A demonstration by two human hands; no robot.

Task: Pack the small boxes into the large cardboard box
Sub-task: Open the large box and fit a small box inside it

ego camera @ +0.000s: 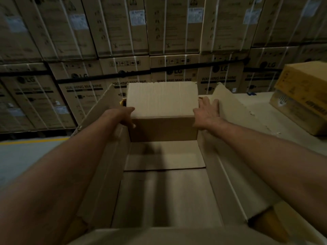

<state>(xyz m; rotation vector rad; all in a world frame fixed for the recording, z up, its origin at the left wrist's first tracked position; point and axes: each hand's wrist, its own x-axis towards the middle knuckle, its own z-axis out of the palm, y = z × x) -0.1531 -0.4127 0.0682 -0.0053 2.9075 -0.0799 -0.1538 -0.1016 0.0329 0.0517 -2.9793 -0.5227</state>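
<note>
Closest to the camera, the near flap point(159, 236) of the large cardboard box point(106, 165) is lying across the bottom of the view. The box is standing open, its side flaps angling up and outward. Its pale floor is showing between the person's two bare forearms, which are reaching forward into it from either side.

At the far end of the large cardboard box, the small box point(161, 103) is sitting upright between the two side walls, its pale ribbed top facing up and its brown near face in shadow. It cannot be told whether its underside is touching the floor of the larger box.

The left hand point(123, 117) is gripping the small box at its left near corner. The thumb is lying along the top edge and at least one finger is curling round onto the near face. The right hand point(207, 112) is pressing against the right side of the small box. Its fingers are lying straight and close together, slipped between the box and the raised right flap, and they are not curling round anything.

Further off to the right, a stack of yellow-brown cartons point(300, 96) is resting on a pale surface point(256, 106). To the left, a yellow line point(35, 140) is running across the grey floor. Behind everything, a wall of strapped washing machine cartons point(159, 41) is filling the background.
</note>
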